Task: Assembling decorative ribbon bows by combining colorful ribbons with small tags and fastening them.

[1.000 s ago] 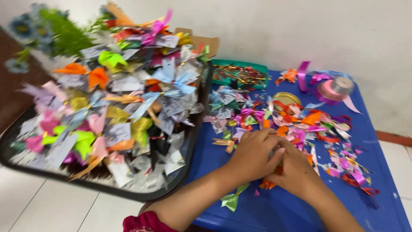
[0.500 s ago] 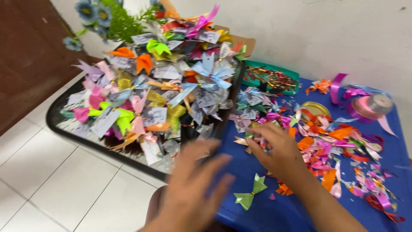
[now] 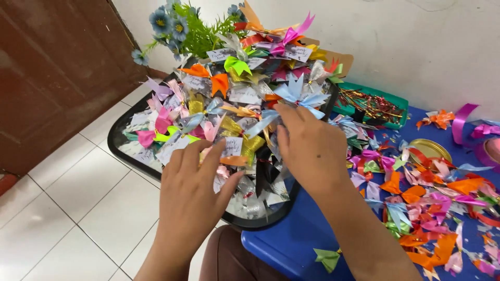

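Since the earlier frames the view has swung toward the black tray (image 3: 121, 151), which now fills the middle of the picture, and both hands have left the loose ribbon scraps on the blue table (image 3: 284, 247) and come over the tray's heap of ribbon bows with small paper tags (image 3: 229, 112). The left hand (image 3: 190, 195), blurred and lifted half a second ago, now lies spread and flat on the bows at the tray's 6 o'clock edge, fingers unclenched, gripping nothing that can be seen. The right hand (image 3: 310, 148) sits at the tray's 3 o'clock side, fingers bent down into the pile just below a pale blue bow (image 3: 298, 96); whether it pinches a bow cannot be told, since its fingertips are buried. At 12 o'clock stand blue artificial flowers (image 3: 164, 23), partly cut off by the top edge. The green tray of metallic strips (image 3: 388, 106) is half hidden behind the heap. At 3 o'clock a purple ribbon roll (image 3: 482, 138) runs out of frame. A small green bow (image 3: 327, 257) lies alone at 5 o'clock.
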